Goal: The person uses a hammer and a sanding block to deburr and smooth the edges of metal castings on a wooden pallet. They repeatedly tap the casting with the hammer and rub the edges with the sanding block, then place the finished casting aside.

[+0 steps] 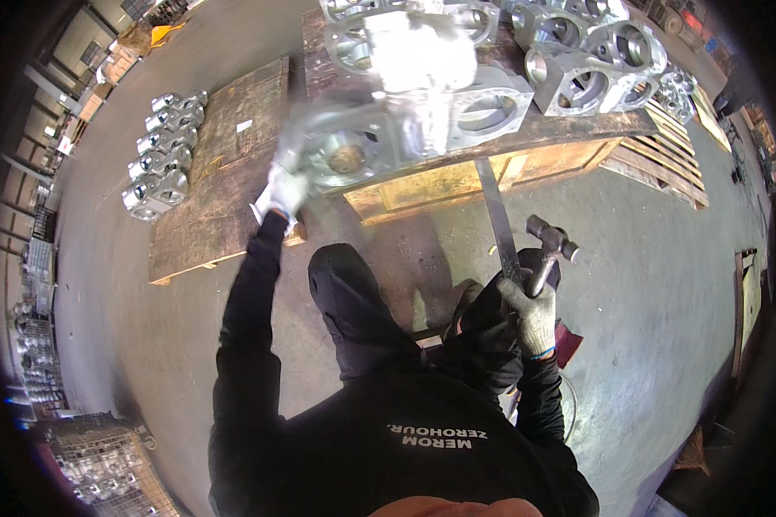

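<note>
My right hand (533, 314), in a pale knit glove, is closed around the handle of a hammer (553, 241) and a long flat metal bar (497, 215). The hammer's head points up and the bar reaches toward the bench edge. My left hand (286, 191), in a white glove, is at the left side of a silver metal casting (345, 153) with a round opening. Both that hand and the casting are smeared by motion, so its fingers cannot be made out. Another casting (490, 110) with a large round hole stands to the right on the wooden bench (457, 158).
Several more castings (578, 82) crowd the bench's far right. A low wooden platform (224, 172) lies at left, with a row of smaller castings (158, 191) along its left side. Slatted pallets (664, 159) are at right. A wire cage (103, 465) holds metal parts at lower left.
</note>
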`<state>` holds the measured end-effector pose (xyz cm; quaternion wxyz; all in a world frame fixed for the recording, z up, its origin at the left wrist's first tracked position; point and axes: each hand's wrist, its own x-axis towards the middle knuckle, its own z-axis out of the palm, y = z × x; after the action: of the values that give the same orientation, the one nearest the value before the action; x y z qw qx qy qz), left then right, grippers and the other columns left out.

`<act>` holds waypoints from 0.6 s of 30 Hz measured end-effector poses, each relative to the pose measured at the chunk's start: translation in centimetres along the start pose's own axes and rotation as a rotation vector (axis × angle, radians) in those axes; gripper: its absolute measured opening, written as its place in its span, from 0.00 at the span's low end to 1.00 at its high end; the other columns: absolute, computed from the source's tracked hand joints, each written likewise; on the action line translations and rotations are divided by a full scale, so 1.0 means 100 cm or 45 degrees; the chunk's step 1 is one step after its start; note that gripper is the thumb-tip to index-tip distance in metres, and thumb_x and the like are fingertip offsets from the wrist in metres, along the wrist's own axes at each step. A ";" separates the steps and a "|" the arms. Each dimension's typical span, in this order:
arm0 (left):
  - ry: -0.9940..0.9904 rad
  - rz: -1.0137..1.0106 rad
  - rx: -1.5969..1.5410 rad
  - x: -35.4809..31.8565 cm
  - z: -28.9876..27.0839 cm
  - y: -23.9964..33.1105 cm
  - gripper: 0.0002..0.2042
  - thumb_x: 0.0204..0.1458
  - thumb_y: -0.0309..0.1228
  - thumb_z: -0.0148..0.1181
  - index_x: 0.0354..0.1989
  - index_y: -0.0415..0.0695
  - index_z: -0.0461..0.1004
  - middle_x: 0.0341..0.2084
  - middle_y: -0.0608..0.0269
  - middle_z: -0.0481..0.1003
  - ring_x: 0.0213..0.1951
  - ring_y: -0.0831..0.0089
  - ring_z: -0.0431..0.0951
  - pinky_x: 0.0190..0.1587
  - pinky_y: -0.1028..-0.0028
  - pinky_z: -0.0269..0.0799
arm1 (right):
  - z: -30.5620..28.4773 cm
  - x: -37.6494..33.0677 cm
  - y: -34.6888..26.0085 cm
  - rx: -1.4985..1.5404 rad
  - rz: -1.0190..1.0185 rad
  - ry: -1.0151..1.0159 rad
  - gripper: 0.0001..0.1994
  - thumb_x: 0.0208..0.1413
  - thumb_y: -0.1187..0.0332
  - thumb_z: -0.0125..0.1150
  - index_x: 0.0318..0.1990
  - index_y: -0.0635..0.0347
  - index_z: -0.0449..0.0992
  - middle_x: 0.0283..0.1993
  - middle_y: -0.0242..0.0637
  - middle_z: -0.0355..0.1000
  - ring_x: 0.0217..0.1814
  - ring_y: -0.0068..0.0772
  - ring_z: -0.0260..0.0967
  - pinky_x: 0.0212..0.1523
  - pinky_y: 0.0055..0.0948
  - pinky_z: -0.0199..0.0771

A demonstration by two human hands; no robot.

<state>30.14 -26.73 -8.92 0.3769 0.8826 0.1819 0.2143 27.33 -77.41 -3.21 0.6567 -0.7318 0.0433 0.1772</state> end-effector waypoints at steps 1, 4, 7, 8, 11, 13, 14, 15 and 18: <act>0.091 0.385 0.653 0.031 -0.012 -0.009 0.28 0.47 0.25 0.68 0.60 0.41 0.71 0.54 0.51 0.76 0.54 0.62 0.77 0.58 0.63 0.72 | -0.002 0.002 -0.001 0.021 0.000 -0.035 0.09 0.56 0.68 0.71 0.38 0.66 0.80 0.25 0.25 0.71 0.24 0.17 0.65 0.26 0.23 0.65; 0.377 -0.363 0.220 0.078 -0.014 -0.017 0.46 0.35 0.41 0.78 0.60 0.29 0.61 0.53 0.37 0.70 0.58 0.46 0.70 0.62 0.59 0.66 | -0.004 0.010 -0.001 0.129 -0.044 -0.142 0.09 0.56 0.69 0.71 0.38 0.66 0.80 0.24 0.25 0.70 0.23 0.16 0.64 0.25 0.22 0.64; 0.883 -0.319 0.355 0.047 0.020 0.011 0.40 0.40 0.44 0.77 0.54 0.29 0.63 0.52 0.35 0.68 0.56 0.45 0.71 0.61 0.57 0.66 | -0.003 0.026 -0.007 0.140 -0.084 -0.199 0.09 0.57 0.68 0.71 0.34 0.65 0.80 0.22 0.25 0.69 0.22 0.17 0.63 0.24 0.23 0.62; 0.951 -0.323 0.230 0.026 0.032 0.029 0.35 0.44 0.44 0.75 0.52 0.32 0.65 0.52 0.37 0.68 0.56 0.47 0.71 0.60 0.57 0.66 | -0.003 0.033 -0.011 0.142 -0.088 -0.210 0.09 0.57 0.68 0.71 0.34 0.65 0.80 0.22 0.25 0.69 0.22 0.17 0.63 0.24 0.23 0.62; 0.685 -0.177 0.037 -0.051 0.086 0.095 0.29 0.50 0.32 0.72 0.56 0.36 0.62 0.47 0.49 0.70 0.52 0.56 0.72 0.59 0.61 0.66 | -0.006 0.056 -0.028 0.126 -0.044 -0.251 0.11 0.58 0.64 0.70 0.31 0.64 0.80 0.21 0.26 0.68 0.20 0.17 0.62 0.22 0.23 0.60; 0.499 0.466 -0.037 -0.073 0.116 0.141 0.26 0.46 0.23 0.73 0.54 0.42 0.68 0.49 0.52 0.73 0.52 0.56 0.75 0.56 0.60 0.72 | -0.009 0.074 -0.041 0.067 -0.087 -0.294 0.12 0.58 0.64 0.69 0.28 0.62 0.78 0.20 0.27 0.69 0.20 0.17 0.63 0.22 0.23 0.60; 0.408 0.861 0.228 -0.076 0.128 0.161 0.27 0.43 0.23 0.74 0.53 0.43 0.70 0.50 0.54 0.73 0.53 0.58 0.75 0.58 0.61 0.70 | -0.010 0.082 -0.047 0.067 -0.095 -0.299 0.13 0.58 0.62 0.68 0.27 0.61 0.78 0.19 0.27 0.68 0.20 0.16 0.63 0.21 0.22 0.59; 0.264 1.000 0.222 -0.076 0.140 0.180 0.28 0.41 0.24 0.74 0.54 0.44 0.70 0.50 0.56 0.73 0.55 0.60 0.74 0.61 0.61 0.68 | -0.010 0.091 -0.053 -0.026 -0.042 -0.268 0.14 0.58 0.61 0.68 0.26 0.61 0.78 0.19 0.27 0.68 0.19 0.16 0.63 0.21 0.22 0.59; -0.013 1.192 0.335 -0.063 0.176 0.225 0.31 0.37 0.27 0.69 0.55 0.45 0.70 0.53 0.60 0.72 0.61 0.58 0.71 0.67 0.58 0.63 | -0.010 0.113 -0.069 -0.056 0.024 -0.293 0.15 0.56 0.59 0.68 0.26 0.61 0.79 0.18 0.27 0.68 0.18 0.17 0.61 0.20 0.23 0.55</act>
<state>37.52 -54.70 -4.73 0.1261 0.9108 -0.2112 0.3316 40.15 -75.52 -0.23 0.6393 -0.7205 -0.0295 0.2672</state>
